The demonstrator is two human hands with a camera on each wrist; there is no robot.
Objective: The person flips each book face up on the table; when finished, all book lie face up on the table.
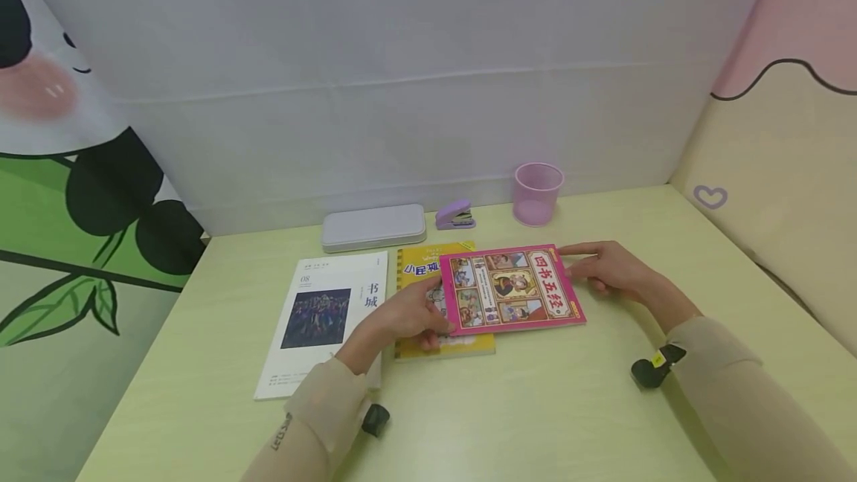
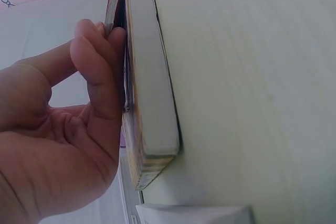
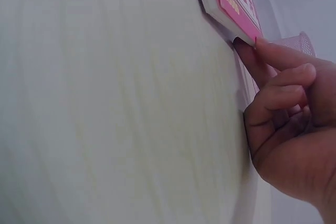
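A pink-covered book (image 1: 512,285) with cartoon panels lies partly over a yellow book (image 1: 462,348) in the head view. My left hand (image 1: 408,315) pinches its left edge, the thumb by the near corner. From the left wrist, the fingers (image 2: 97,72) hold the raised pink book's edge above the yellow book's thick page block (image 2: 152,77). My right hand (image 1: 611,271) is at the pink book's right edge. In the right wrist view, thumb and finger of the right hand (image 3: 294,103) pinch a corner of the pink book (image 3: 239,9); the other fingers are curled.
A white book (image 1: 321,370) with a dark picture lies to the left. Along the back stand a pale flat case (image 1: 373,227), a purple stapler (image 1: 455,215) and a pink mesh cup (image 1: 538,195). A pale cloth wall (image 1: 402,132) closes off the table's (image 1: 535,407) far side.
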